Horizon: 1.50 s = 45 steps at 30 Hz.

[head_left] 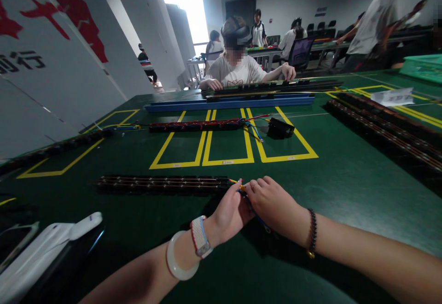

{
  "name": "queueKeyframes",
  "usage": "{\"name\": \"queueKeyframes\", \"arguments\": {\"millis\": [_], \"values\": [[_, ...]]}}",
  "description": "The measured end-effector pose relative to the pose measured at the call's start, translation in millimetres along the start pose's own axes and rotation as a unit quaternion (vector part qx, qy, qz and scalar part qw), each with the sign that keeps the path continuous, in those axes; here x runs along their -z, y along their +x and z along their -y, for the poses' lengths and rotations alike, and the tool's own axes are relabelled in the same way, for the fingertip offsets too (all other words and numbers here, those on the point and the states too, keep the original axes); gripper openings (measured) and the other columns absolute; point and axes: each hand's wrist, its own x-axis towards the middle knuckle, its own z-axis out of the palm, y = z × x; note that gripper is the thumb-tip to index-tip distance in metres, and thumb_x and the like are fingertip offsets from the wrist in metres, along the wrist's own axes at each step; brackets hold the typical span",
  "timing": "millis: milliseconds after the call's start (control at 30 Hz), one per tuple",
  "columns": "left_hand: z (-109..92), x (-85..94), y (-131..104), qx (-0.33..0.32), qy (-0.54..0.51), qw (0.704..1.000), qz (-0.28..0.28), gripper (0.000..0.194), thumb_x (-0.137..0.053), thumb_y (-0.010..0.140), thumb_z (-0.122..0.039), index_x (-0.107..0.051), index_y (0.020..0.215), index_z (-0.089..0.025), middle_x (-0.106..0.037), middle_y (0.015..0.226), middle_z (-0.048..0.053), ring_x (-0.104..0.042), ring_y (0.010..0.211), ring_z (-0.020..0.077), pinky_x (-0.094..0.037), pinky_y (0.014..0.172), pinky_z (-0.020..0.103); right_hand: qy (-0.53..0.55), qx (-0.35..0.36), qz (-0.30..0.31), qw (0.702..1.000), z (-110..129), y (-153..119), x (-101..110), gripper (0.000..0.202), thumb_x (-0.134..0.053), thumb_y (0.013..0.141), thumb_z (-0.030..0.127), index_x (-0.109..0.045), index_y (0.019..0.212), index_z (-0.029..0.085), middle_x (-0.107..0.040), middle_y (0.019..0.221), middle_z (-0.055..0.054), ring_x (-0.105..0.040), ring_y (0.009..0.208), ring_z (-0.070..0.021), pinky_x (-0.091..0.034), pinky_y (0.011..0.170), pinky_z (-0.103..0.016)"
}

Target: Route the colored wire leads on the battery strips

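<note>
Both hands together now: left hand point(229, 214) and right hand point(271, 202), fingers curled, gripping the coloured wires point(243, 190) between them! Just left of them, the black strip point(162, 183) those wires run from lies flat on the green table point(331, 193). Beyond the hands, a red-wired strip point(196, 125) and a black bracket point(280, 129).
</note>
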Motion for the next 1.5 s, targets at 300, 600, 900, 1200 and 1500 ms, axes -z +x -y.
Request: {"name": "queueKeyframes", "arguments": {"millis": [300,600,900,1200,1500], "values": [[7,8.7,4,-0.033,0.121,0.992,-0.033,0.018,-0.046,0.090,-0.029,-0.056,0.089,-0.014,-0.063,0.089,0.005,-0.059,0.072,0.0105,-0.047,0.071,0.026,0.101,-0.034,0.040,0.994,-9,-7,20,0.027,-0.054,0.083,0.025,-0.058,0.105,0.010,-0.058,0.098,-0.014,-0.057,0.080,-0.0194,-0.045,0.067,-0.030],[3,1.7,-4,-0.024,0.178,0.984,-0.016,0.026,-0.043,0.090,-0.035,-0.055,0.095,-0.012,-0.065,0.097,0.011,-0.063,0.088,0.0190,-0.047,0.083,0.038,0.274,-0.053,0.215,0.936,-45,-6,40,0.014,-0.051,0.083,0.023,-0.061,0.085,0.014,-0.065,0.073,-0.006,-0.062,0.062,-0.0149,-0.033,0.046,-0.021],[4,10.4,1,-0.011,0.194,0.981,0.022,0.035,-0.037,0.091,-0.041,-0.052,0.090,-0.009,-0.066,0.092,0.017,-0.065,0.086,0.0224,-0.046,0.084,0.040,0.374,-0.097,0.228,0.894,-76,2,24,0.024,-0.044,0.085,0.021,-0.064,0.077,0.012,-0.062,0.061,-0.004,-0.054,0.047,-0.0094,-0.033,0.043,-0.018],[-3,1.7,-8,0.036,0.165,0.986,-0.007,0.034,-0.034,0.092,-0.039,-0.049,0.077,-0.013,-0.063,0.069,0.010,-0.062,0.065,0.0162,-0.046,0.071,0.031,0.292,-0.143,-0.036,0.945,-100,21,-32,0.024,-0.051,0.088,0.032,-0.068,0.086,0.014,-0.064,0.084,-0.007,-0.057,0.077,-0.0148,-0.039,0.068,-0.024],[-2,7.4,-2,0.047,0.149,0.987,0.038,0.038,-0.038,0.091,-0.041,-0.056,0.082,-0.009,-0.066,0.082,0.014,-0.065,0.078,0.0193,-0.045,0.080,0.034,0.269,-0.086,-0.048,0.958,-99,21,-24,0.022,-0.056,0.085,0.035,-0.068,0.088,0.017,-0.063,0.085,-0.007,-0.055,0.083,-0.0156,-0.039,0.072,-0.025]]}}
